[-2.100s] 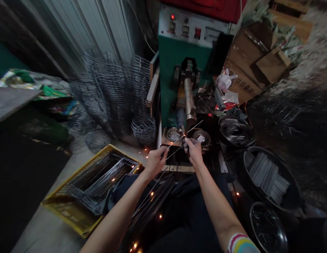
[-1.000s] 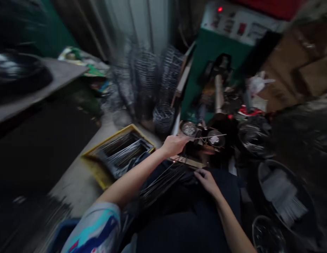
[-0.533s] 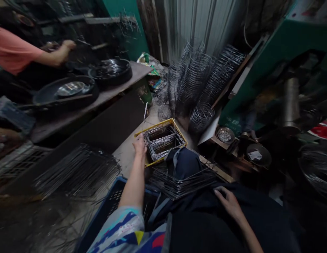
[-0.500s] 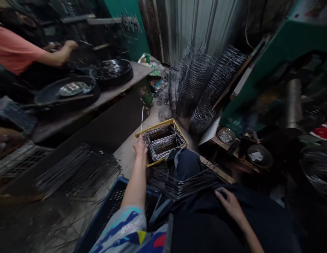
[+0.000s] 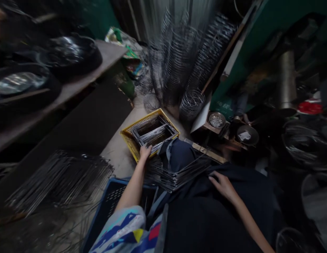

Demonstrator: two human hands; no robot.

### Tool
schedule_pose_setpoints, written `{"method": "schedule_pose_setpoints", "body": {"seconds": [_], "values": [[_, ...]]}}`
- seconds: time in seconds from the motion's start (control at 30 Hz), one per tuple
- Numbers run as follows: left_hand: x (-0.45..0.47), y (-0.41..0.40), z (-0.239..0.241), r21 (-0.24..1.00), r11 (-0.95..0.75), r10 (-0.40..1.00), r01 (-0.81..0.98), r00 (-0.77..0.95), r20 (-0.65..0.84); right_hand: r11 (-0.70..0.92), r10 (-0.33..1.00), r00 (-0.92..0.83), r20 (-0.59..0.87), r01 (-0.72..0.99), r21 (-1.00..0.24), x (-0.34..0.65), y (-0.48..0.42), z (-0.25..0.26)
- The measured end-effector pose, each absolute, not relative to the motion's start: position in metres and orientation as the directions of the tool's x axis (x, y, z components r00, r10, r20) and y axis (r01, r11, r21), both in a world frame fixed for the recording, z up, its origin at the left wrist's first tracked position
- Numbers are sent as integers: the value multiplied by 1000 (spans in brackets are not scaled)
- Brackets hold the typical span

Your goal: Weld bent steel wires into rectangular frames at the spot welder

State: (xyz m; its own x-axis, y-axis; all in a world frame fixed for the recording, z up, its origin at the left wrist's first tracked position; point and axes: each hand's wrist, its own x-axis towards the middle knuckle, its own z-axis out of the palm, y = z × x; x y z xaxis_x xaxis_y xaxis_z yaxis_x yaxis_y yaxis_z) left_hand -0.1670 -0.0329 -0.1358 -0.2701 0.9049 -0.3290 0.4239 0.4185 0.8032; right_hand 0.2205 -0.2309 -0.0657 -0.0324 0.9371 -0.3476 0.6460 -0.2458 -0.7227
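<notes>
A yellow plastic crate point(image 5: 130, 143) stands on the floor in front of me, with a stack of rectangular wire frames point(image 5: 155, 134) inside. At its near left corner, my left hand point(image 5: 145, 151) reaches over the frames with its fingers curled; what lies in them is too blurred to make out. Across my lap rests another stack of bent wire frames point(image 5: 176, 177), against the dark cloth over my knee. My right hand point(image 5: 222, 183) lies on the dark cloth just right of that stack, fingers loosely stretched, thumb apart, holding nothing.
Left of my arm are a blue crate point(image 5: 100, 207) and a heap of straight-sided wires point(image 5: 60, 179). Tall stacks of wire rings point(image 5: 179, 59) stand behind the yellow crate. A bench point(image 5: 108, 52) with black pans is at left, a green machine point(image 5: 260, 45) at right.
My left hand has come back along the crate to its near corner, and the pale upright rod by it no longer shows. My view has shifted; the right hand still rests on my lap.
</notes>
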Motion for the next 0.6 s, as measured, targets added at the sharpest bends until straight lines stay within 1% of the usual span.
{"method": "schedule_pose_setpoints", "body": {"seconds": [0.1,0.17,0.2,0.27,0.3,0.33,0.4,0.43,0.47,0.53,0.6], "values": [[-152,-58,-109,823,318,947,472,-119,-297,-184,944,-63,-324,712,-677,224,-228,-64],[-136,-79,-82,857,164,973,488,63,-222,-153,950,-70,-304,743,-651,228,-227,-65],[-127,-90,-68,868,31,966,496,208,-153,-142,952,-75,-298,752,-643,230,-228,-66],[-106,-108,-45,830,-232,866,508,497,-62,-121,954,-87,-287,763,-635,235,-230,-67],[-96,-115,-38,780,-343,799,524,599,-51,-106,956,-98,-278,765,-635,238,-231,-68],[-87,-121,-33,720,-421,749,551,659,-67,-89,958,-110,-264,764,-639,240,-233,-68],[-75,-127,-32,609,-509,703,608,702,-114,-54,967,-119,-225,767,-640,244,-231,-68],[-72,-128,-34,577,-520,700,629,701,-134,-41,974,-110,-200,778,-627,244,-227,-68],[-70,-129,-35,567,-514,704,644,694,-150,-31,981,-91,-172,799,-601,243,-221,-70],[-71,-131,-37,593,-471,716,653,676,-175,8,992,-73,-105,855,-518,237,-202,-75],[-72,-136,-35,625,-420,733,658,652,-194,108,986,-150,-69,901,-421,227,-176,-83]]}}
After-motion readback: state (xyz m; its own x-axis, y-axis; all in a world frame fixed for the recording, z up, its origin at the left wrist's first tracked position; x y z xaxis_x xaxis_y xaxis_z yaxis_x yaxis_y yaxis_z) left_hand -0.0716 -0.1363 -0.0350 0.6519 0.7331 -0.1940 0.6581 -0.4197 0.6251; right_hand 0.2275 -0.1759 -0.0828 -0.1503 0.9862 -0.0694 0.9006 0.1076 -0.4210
